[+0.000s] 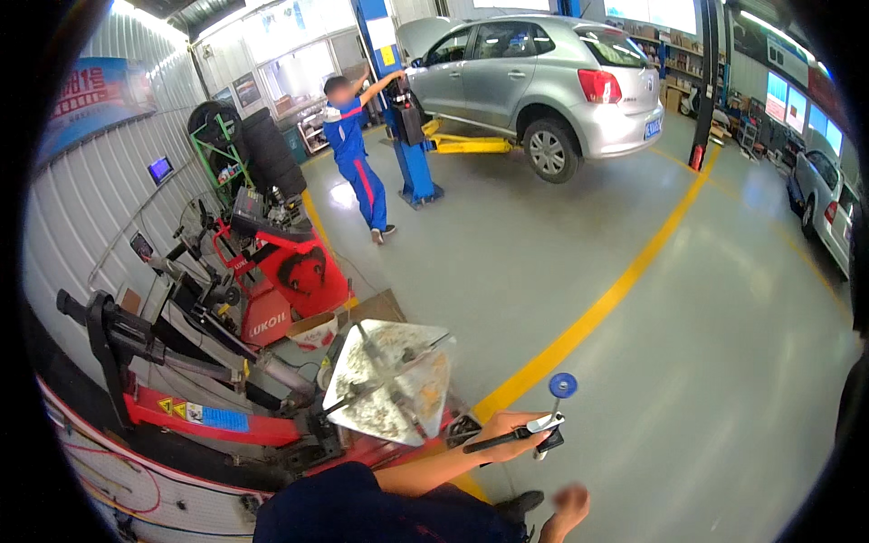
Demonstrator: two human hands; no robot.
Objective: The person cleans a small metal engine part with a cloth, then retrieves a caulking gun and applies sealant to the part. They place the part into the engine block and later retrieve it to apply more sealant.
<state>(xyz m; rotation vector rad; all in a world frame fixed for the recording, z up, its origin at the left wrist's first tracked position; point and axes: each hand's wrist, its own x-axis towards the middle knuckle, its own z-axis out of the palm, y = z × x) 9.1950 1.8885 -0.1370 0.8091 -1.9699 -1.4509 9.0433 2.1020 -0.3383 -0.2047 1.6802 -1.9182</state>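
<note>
My left hand [514,423] is closed around a hand tool [546,423] with a silver and black body, a dark bar along one side and a blue disc [563,385] on a thin shaft. The disc points away from me, over the floor. Lower down and a little to the right is my right hand [568,511], apart from the tool. Its fingers are smeared, so whether it holds anything cannot be made out. Nearest to the left forearm is a tyre changer's turntable [348,389], with a dusty pale top and dark crossing arms.
A red tyre changer [217,425] and a red wheel machine [294,271] line the left wall. Beyond, a person in blue overalls [353,158] reaches toward a blue lift post [412,172]. A silver car [543,90] stands by its yellow lift arm [466,143]; stacked tyres [270,154] are farther left.
</note>
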